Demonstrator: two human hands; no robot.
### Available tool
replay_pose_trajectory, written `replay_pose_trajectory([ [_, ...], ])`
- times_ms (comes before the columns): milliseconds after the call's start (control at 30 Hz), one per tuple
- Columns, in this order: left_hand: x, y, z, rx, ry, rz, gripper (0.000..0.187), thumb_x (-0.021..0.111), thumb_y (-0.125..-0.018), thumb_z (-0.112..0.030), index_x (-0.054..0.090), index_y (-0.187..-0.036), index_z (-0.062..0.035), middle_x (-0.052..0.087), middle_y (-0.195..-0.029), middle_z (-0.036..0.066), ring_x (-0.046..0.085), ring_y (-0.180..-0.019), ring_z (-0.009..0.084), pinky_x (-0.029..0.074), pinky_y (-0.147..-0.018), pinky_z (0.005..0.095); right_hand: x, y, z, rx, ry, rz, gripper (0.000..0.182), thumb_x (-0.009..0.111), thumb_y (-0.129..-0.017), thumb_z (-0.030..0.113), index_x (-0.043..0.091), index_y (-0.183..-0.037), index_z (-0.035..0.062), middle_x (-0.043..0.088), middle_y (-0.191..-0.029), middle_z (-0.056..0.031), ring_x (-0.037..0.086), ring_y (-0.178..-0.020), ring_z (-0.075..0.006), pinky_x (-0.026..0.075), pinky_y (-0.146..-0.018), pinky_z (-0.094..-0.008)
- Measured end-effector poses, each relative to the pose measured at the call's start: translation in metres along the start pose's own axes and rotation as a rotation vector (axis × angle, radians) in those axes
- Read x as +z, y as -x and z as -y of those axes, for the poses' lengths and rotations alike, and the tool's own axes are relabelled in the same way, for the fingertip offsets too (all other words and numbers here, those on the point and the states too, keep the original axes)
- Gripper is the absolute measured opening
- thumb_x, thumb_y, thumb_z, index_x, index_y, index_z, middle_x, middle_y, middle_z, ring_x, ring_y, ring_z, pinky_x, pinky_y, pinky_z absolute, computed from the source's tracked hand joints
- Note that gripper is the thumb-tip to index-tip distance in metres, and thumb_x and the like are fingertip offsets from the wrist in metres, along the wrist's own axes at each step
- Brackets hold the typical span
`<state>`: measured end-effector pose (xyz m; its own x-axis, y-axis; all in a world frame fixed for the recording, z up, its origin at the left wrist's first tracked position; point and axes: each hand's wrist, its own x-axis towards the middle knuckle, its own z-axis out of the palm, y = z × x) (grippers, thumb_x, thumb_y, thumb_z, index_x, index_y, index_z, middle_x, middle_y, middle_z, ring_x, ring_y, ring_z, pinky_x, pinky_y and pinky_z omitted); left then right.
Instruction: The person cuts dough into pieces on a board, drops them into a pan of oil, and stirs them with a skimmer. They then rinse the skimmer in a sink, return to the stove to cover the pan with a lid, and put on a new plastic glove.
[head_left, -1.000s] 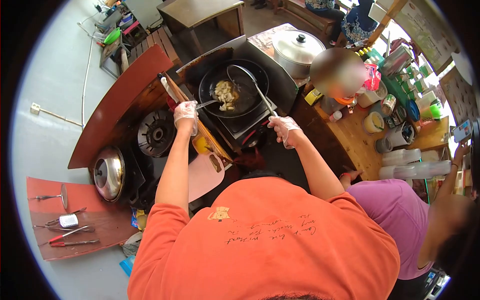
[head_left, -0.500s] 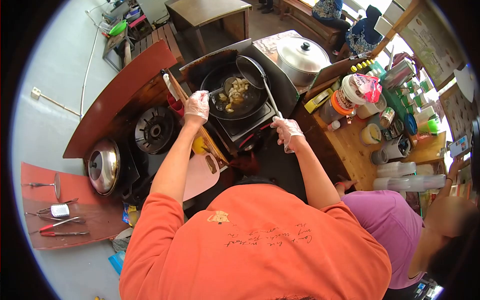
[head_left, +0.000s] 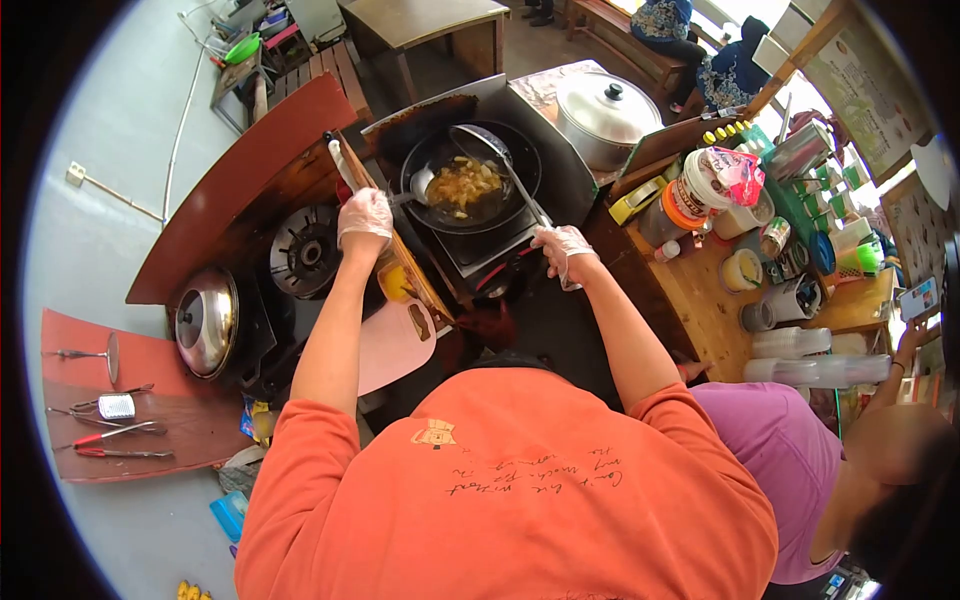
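A dark wok [head_left: 428, 150] sits on the stove [head_left: 490, 255], with pale and golden food pieces [head_left: 468, 187] in its oil. My left hand [head_left: 365, 217], in a clear plastic glove, is closed around the handle of a metal ladle [head_left: 419, 184], whose bowl is at the left of the food. My right hand [head_left: 564, 254], also gloved, grips the long handle of a round strainer [head_left: 483, 140]. The strainer's head is over the far side of the wok, apart from most of the food.
A lidded pot [head_left: 608, 112] stands behind right. An unused burner [head_left: 305, 252] and a pink cutting board [head_left: 395, 350] are at left. Containers and plastic cups [head_left: 790, 341] crowd the right counter. A person in purple [head_left: 770, 470] is close at my right, holding a phone [head_left: 917, 297].
My left hand has moved left and slightly nearer, drawing the ladle toward the wok's left side. The strainer head has shifted left, and the food has spread in the oil.
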<state>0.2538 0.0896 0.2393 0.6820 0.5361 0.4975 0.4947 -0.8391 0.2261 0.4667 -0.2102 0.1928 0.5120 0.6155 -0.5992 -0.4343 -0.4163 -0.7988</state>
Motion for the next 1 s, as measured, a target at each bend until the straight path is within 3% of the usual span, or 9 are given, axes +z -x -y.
replay_pose_trajectory([
  [100,0.020,0.018,0.019,-0.470,0.577,0.138,0.015,0.061,-0.094,-0.017,0.067,-0.089,-0.0046,0.064,-0.071,0.006,0.058,-0.052,0.0137,0.044,-0.044,0.0285,0.000,0.009,0.000,0.005,0.000,0.023,0.035,0.067,-0.088,0.036,0.065,-0.082,0.0018,0.043,-0.059,0.0013,0.040,-0.046,-0.0130,0.041,-0.042,-0.0321],
  [133,0.030,0.022,0.021,-0.472,0.577,0.137,0.015,0.061,-0.094,-0.017,0.067,-0.089,-0.0046,0.064,-0.071,0.006,0.058,-0.052,0.0137,0.044,-0.044,0.0285,-0.001,0.012,0.003,0.005,0.002,0.024,0.035,0.067,-0.088,0.036,0.065,-0.082,0.0018,0.043,-0.059,0.0013,0.040,-0.046,-0.0130,0.041,-0.042,-0.0321],
  [200,0.038,0.027,0.006,-0.836,1.097,0.097,0.017,0.061,-0.092,-0.018,0.068,-0.083,-0.0048,0.066,-0.067,0.009,0.062,-0.052,0.0210,0.048,-0.047,0.0341,-0.001,0.023,0.009,0.075,-0.025,0.030,0.034,0.065,-0.091,0.034,0.065,-0.085,0.0008,0.040,-0.059,0.0026,0.036,-0.046,-0.0119,0.039,-0.044,-0.0316],
  [233,0.040,0.029,-0.005,-0.837,1.145,0.059,0.013,0.062,-0.093,-0.014,0.067,-0.084,-0.0064,0.060,-0.063,0.003,0.054,-0.046,0.0125,0.041,-0.040,0.0275,-0.003,0.027,0.009,0.078,-0.022,0.029,0.034,0.065,-0.091,0.034,0.065,-0.085,0.0008,0.040,-0.059,0.0026,0.036,-0.046,-0.0119,0.039,-0.044,-0.0316],
  [267,0.047,0.030,-0.011,-0.844,1.218,0.072,0.012,0.061,-0.094,-0.014,0.066,-0.088,-0.0062,0.059,-0.062,0.003,0.056,-0.048,0.0139,0.044,-0.041,0.0277,-0.006,0.030,0.009,0.095,-0.050,0.043,0.033,0.063,-0.092,0.033,0.065,-0.087,0.0010,0.039,-0.059,0.0034,0.035,-0.046,-0.0113,0.038,-0.044,-0.0312],
  [500,0.071,0.019,-0.040,-0.760,1.274,0.076,0.018,0.055,-0.099,-0.020,0.064,-0.100,-0.0048,0.056,-0.065,0.000,0.055,-0.053,0.0102,0.046,-0.043,0.0255,-0.010,0.049,0.015,0.089,-0.129,0.008,0.030,0.061,-0.093,0.031,0.065,-0.088,0.0019,0.037,-0.057,0.0049,0.033,-0.045,-0.0102,0.036,-0.044,-0.0311],
  [600,0.068,0.017,-0.032,-0.602,1.062,0.136,0.022,0.055,-0.099,-0.022,0.067,-0.104,-0.0034,0.065,-0.071,0.008,0.062,-0.058,0.0180,0.050,-0.051,0.0319,-0.010,0.054,0.019,0.036,-0.110,-0.028,0.030,0.062,-0.093,0.031,0.065,-0.088,0.0021,0.039,-0.057,0.0044,0.035,-0.045,-0.0106,0.037,-0.043,-0.0312],
  [700,0.046,0.013,-0.027,-0.295,0.559,0.003,0.023,0.056,-0.095,-0.021,0.070,-0.102,-0.0042,0.069,-0.094,0.021,0.068,-0.090,0.0372,0.052,-0.080,0.0418,-0.013,0.054,0.020,-0.023,-0.114,-0.023,0.030,0.063,-0.091,0.032,0.065,-0.086,0.0021,0.041,-0.057,0.0033,0.038,-0.045,-0.0113,0.040,-0.042,-0.0312],
  [1000,0.036,0.000,-0.007,-0.100,0.254,-0.153,0.022,0.055,-0.097,-0.020,0.070,-0.103,-0.0051,0.070,-0.097,0.019,0.068,-0.090,0.0365,0.053,-0.081,0.0439,-0.021,0.030,0.020,-0.073,-0.097,-0.040,0.034,0.067,-0.087,0.035,0.064,-0.079,0.0022,0.046,-0.060,0.0007,0.044,-0.045,-0.0131,0.044,-0.041,-0.0306],
])
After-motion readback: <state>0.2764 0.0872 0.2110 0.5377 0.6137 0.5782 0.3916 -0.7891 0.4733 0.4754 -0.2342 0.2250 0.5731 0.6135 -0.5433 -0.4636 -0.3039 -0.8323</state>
